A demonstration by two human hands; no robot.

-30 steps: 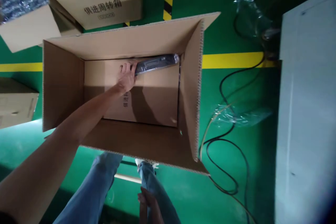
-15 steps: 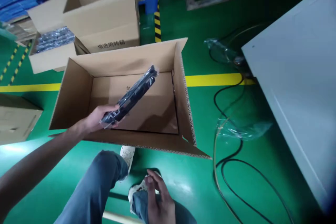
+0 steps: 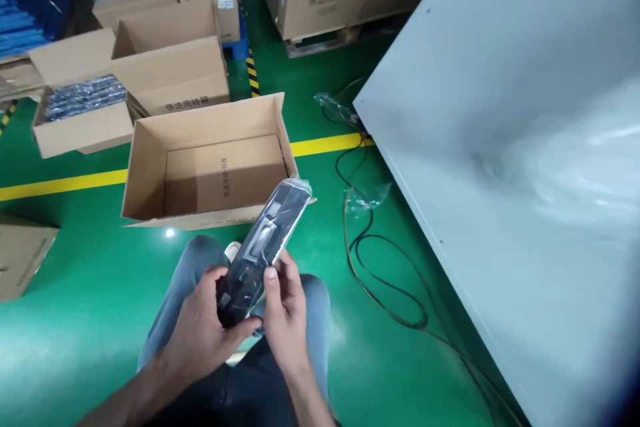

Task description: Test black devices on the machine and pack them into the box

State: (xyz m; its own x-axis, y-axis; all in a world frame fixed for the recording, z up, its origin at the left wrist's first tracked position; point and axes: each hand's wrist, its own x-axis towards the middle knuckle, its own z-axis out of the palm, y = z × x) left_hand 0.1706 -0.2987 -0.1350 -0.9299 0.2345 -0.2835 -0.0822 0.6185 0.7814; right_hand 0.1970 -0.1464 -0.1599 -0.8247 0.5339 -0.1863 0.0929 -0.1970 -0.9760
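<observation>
Both my hands hold a flat black item in a clear plastic bag (image 3: 265,247) above my knees. My left hand (image 3: 197,327) grips its lower end, and my right hand (image 3: 285,310) pinches its edge with thumb and fingers. The bag's top end points forward, toward an open cardboard carton (image 3: 205,177) on the green floor. The carton stands just beyond my knees, and printed characters mark its inner wall. Part of the item is hidden behind my fingers.
A pale grey panel (image 3: 500,180) fills the right side. Black cable (image 3: 385,280) and loose plastic film (image 3: 367,199) lie on the floor. At left, an open carton holds bagged items (image 3: 85,100). Stacked cartons stand behind.
The bagged item has left the carton and is now above my knees. My right hand has come up to hold it with my left. The view has tilted farther forward.
</observation>
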